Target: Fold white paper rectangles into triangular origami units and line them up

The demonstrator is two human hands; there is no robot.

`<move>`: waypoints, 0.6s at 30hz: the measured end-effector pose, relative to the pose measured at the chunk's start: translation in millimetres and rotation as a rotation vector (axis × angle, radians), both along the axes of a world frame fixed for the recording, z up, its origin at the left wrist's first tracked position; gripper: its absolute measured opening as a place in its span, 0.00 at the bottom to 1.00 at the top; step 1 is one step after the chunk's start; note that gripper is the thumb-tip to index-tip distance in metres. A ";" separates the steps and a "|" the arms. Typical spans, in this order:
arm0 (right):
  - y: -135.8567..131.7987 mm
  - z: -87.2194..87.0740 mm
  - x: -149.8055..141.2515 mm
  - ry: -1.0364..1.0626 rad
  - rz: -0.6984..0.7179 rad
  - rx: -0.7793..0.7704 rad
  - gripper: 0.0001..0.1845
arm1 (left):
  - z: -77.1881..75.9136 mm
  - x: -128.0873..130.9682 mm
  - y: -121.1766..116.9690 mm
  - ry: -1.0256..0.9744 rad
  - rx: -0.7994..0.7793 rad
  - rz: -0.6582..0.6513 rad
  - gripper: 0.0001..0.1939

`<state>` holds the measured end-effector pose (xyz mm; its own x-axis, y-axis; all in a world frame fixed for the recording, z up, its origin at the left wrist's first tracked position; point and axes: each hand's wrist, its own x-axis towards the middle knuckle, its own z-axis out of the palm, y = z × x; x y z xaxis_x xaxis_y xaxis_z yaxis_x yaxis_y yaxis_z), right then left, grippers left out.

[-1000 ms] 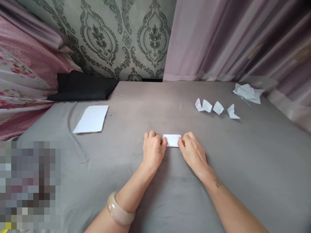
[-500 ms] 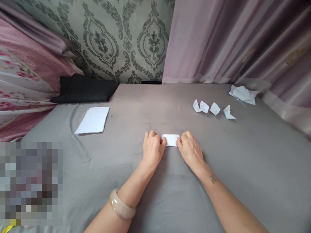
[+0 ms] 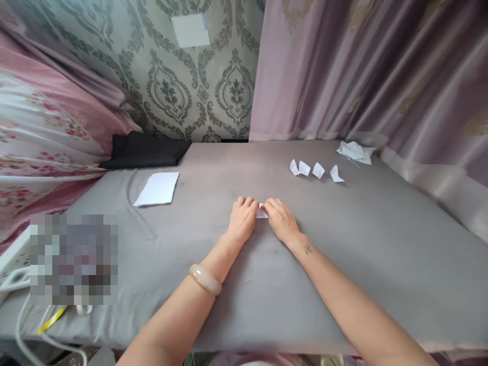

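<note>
A small folded white paper (image 3: 262, 211) lies on the grey cloth (image 3: 259, 284) in front of me, mostly covered by my fingers. My left hand (image 3: 244, 217) is closed on its left end, with a pale bangle on that wrist. From the other side my right hand (image 3: 281, 217) grips the right end, fingers bent over the top. Only a narrow strip of the paper shows between the two hands.
A stack of white paper sheets (image 3: 158, 188) lies at the left, near a folded black cloth (image 3: 147, 150). Several folded paper pieces (image 3: 318, 170) stand at the back right, before crumpled white paper (image 3: 355, 151). A white cable (image 3: 23, 325) runs at the lower left.
My hands have come closer together on the paper, so less of it shows. The view has tilted up and shifted, bringing the wall sheet and the near edge of the table into sight.
</note>
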<state>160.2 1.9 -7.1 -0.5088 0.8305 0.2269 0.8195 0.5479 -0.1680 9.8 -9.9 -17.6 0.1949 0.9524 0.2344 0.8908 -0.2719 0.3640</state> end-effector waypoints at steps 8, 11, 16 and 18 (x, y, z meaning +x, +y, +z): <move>-30.4 5.4 5.4 -0.035 0.029 0.043 0.20 | -7.9 -9.4 -4.8 -0.120 -0.061 0.069 0.13; -44.4 4.4 0.5 -0.043 -0.008 0.059 0.23 | -6.9 -7.8 -10.8 -0.165 -0.096 0.114 0.15; -56.0 1.1 -7.5 -0.055 -0.047 0.073 0.24 | -1.1 -12.6 -14.2 -0.235 -0.157 0.141 0.20; -56.2 0.3 -8.4 -0.050 -0.055 0.065 0.25 | 1.1 -18.6 -13.4 -0.253 -0.176 0.115 0.23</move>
